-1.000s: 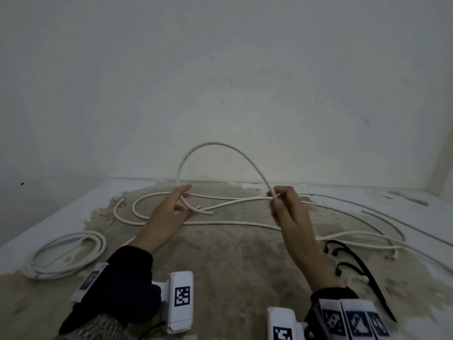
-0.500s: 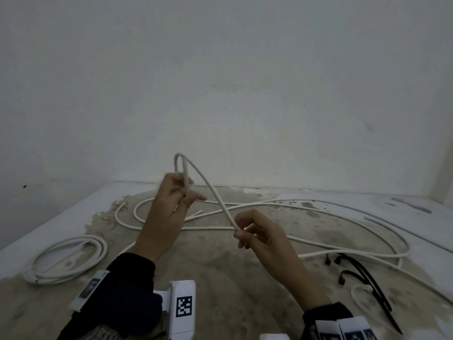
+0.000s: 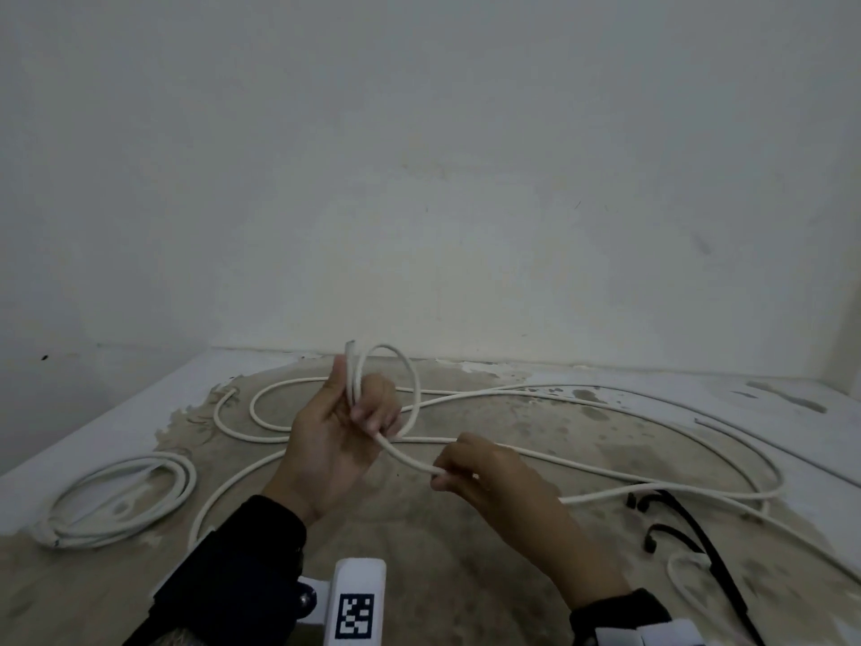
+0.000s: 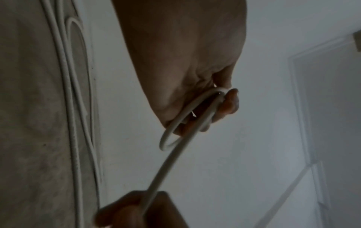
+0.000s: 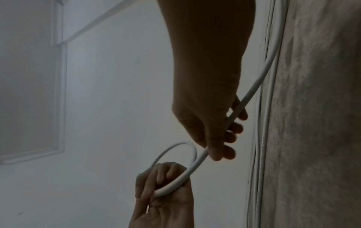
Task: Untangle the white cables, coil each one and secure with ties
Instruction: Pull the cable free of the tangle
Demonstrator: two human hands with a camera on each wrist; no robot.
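Observation:
A long white cable [image 3: 582,403] sprawls in wide loops over the stained table [image 3: 466,552]. My left hand [image 3: 354,412] is raised above the table's middle and grips a small loop of that cable [image 3: 410,380], its fingers curled round the strands; the same loop [image 4: 175,134] shows in the left wrist view, the same hand [image 4: 224,106] closed on it. My right hand [image 3: 447,473] pinches the cable just right of the loop, with a short taut stretch between the hands. In the right wrist view that hand [image 5: 220,151] holds the cable [image 5: 252,91].
A second white cable [image 3: 121,496], coiled, lies at the table's left edge. Black ties [image 3: 680,533] lie at the right front, beside a small white loop [image 3: 685,580]. A plain wall rises behind the table.
The tall arch between the hands has been drawn down into a small loop gripped by my left hand. My right hand slid down and toward me along the cable.

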